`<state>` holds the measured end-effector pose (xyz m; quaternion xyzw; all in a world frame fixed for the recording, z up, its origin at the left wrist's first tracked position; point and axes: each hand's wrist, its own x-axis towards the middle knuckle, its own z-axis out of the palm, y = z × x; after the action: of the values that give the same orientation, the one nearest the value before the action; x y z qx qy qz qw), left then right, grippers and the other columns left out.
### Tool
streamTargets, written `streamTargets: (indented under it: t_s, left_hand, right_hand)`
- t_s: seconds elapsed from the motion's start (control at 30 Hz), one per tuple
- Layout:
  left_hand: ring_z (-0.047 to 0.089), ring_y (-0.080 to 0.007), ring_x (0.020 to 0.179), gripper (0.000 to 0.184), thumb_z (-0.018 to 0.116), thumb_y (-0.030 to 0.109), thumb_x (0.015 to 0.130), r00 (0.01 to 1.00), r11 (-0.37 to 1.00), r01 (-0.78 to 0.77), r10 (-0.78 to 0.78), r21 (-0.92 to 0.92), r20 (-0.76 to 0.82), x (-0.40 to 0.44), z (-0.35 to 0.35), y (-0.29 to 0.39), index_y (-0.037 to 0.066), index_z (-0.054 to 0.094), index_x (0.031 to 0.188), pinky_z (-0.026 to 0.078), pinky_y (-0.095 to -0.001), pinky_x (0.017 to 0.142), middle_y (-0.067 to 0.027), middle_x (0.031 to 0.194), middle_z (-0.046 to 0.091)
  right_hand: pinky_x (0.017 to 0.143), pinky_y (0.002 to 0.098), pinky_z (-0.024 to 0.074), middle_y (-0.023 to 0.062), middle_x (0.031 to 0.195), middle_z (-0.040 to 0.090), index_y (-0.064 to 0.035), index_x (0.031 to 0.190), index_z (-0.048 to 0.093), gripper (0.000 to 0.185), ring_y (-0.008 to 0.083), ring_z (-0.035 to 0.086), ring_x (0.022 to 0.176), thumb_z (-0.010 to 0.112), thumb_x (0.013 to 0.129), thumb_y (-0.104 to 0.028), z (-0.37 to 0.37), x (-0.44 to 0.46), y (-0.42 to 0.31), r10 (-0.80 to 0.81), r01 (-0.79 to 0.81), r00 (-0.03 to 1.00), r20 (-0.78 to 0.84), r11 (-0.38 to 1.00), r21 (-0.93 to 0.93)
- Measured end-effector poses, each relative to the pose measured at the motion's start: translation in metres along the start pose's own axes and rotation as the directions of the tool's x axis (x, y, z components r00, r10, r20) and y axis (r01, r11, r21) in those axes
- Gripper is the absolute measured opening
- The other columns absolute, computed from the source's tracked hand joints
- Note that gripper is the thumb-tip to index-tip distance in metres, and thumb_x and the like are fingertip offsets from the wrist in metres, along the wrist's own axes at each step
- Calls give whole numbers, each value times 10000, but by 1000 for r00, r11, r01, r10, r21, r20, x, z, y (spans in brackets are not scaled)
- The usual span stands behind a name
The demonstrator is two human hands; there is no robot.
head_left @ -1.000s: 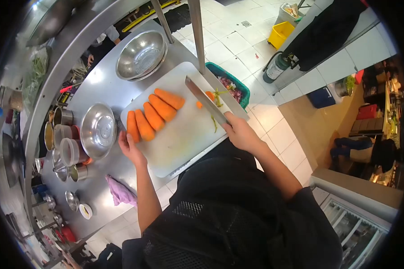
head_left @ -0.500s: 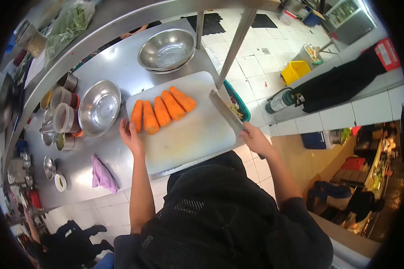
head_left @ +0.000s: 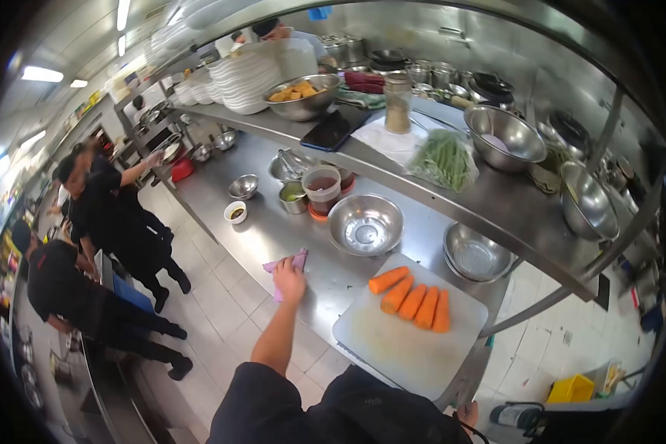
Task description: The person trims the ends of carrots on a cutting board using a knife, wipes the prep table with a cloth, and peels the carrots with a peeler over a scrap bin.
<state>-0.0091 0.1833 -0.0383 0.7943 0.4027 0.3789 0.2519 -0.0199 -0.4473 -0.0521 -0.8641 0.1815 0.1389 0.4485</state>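
Observation:
My left hand (head_left: 288, 281) is on a crumpled pink cloth (head_left: 300, 259) on the steel counter, its fingers closing on the fabric. Low in the view, beside the cutting board's near right corner, my right hand (head_left: 467, 416) is partly cut off by my dark clothing. It grips a knife (head_left: 472, 374), whose broad blade points up along the board's right side. Several peeled carrots (head_left: 414, 303) lie in a row on the white cutting board (head_left: 377, 344), trimmed at the ends.
A steel bowl (head_left: 366, 226) and a colander (head_left: 479, 251) stand behind the board. Nearby are a plastic tub (head_left: 323, 189) and a small white bowl (head_left: 235, 212). A steel shelf (head_left: 392, 174) crosses above the counter. Co-workers (head_left: 111, 214) stand at the left.
My view has swung left and up. My left hand has left the carrots and reached the pink cloth. The knife in my right hand has dropped to the board's right side.

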Motion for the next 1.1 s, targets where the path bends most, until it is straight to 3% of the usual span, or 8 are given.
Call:
streamTargets:
  t_s: [0.2, 0.27, 0.43, 0.77, 0.83, 0.93, 1.0, 1.1]
  left_hand:
    - [398, -441, 1398, 610, 542, 277, 915, 910, 804, -156, -110, 574, 401, 6, -18, -42, 223, 406, 1507, 256, -684, 1117, -182, 1510, 445]
    - [405, -442, 1391, 667, 563, 259, 889, 885, 807, -157, -140, 569, 443, 9, -20, -18, 217, 382, 1530, 256, -645, 1148, -172, 1523, 431]
    - [507, -367, 1201, 463, 548, 94, 835, 769, 891, -425, 262, 161, 583, -1, 40, -17, 207, 679, 1265, 371, -537, 1039, -134, 1255, 600]
    - [546, -307, 1087, 266, 585, 16, 754, 263, 799, -583, 357, -148, 896, -86, -77, -17, 196, 761, 840, 441, -444, 958, -20, 1084, 642]
    - [586, -288, 982, 221, 547, -26, 720, 320, 890, -230, 452, -394, 833, -83, -91, -62, 99, 720, 780, 458, -407, 938, -51, 1014, 661]
    - [594, -166, 768, 251, 434, 102, 829, 611, 829, 473, -66, -297, 789, -63, -104, -17, 15, 651, 919, 516, -319, 718, -78, 928, 652]
    - [603, -171, 742, 384, 485, 104, 819, 567, 825, 515, -125, -232, 814, -64, -98, 47, 29, 596, 1179, 519, -292, 641, -117, 1000, 669]
    - [637, -319, 880, 470, 485, 141, 904, 746, 995, -41, 88, -87, 660, -141, -50, 79, 33, 518, 1360, 540, -409, 775, -195, 1149, 606]
  right_hand:
    - [788, 385, 481, 154, 974, 629, 60, 1198, 561, 280, 240, 589, 862, 491, 948, -44, -7, 25, 14, -178, 208, 973, -147, 951, 228]
    - [365, 277, 323, -12, 615, 438, -43, 1003, 525, 76, 81, 399, 423, 534, 998, -118, -1, 21, 3, -177, 213, 974, -142, 928, 307]
    - [316, 309, 381, 38, 604, 461, -40, 980, 470, 92, 138, 462, 379, 515, 1007, -116, 20, -6, -52, -61, 70, 998, -33, 900, 431]
    - [310, 304, 395, 39, 625, 477, -61, 1080, 467, 102, 146, 468, 369, 508, 1008, -121, 33, -42, -44, -16, 36, 999, -43, 850, 525]
    - [322, 299, 398, 36, 617, 476, -53, 1105, 482, 123, 136, 467, 381, 508, 1011, -128, 26, -37, -36, 20, 4, 999, -42, 865, 502]
    - [342, 293, 410, 24, 608, 476, -46, 1137, 499, 161, 122, 478, 407, 519, 1010, -142, 15, -22, -11, 68, -31, 996, -54, 862, 507]
    - [343, 295, 410, 22, 627, 484, -40, 1170, 488, 190, 119, 481, 413, 524, 1011, -137, -2, -10, -8, 80, -57, 997, -20, 844, 532]
    - [366, 297, 423, 29, 658, 503, -37, 1195, 476, 214, 129, 500, 436, 542, 1006, -114, -36, 9, -9, 2, -70, 992, 122, 831, 552]
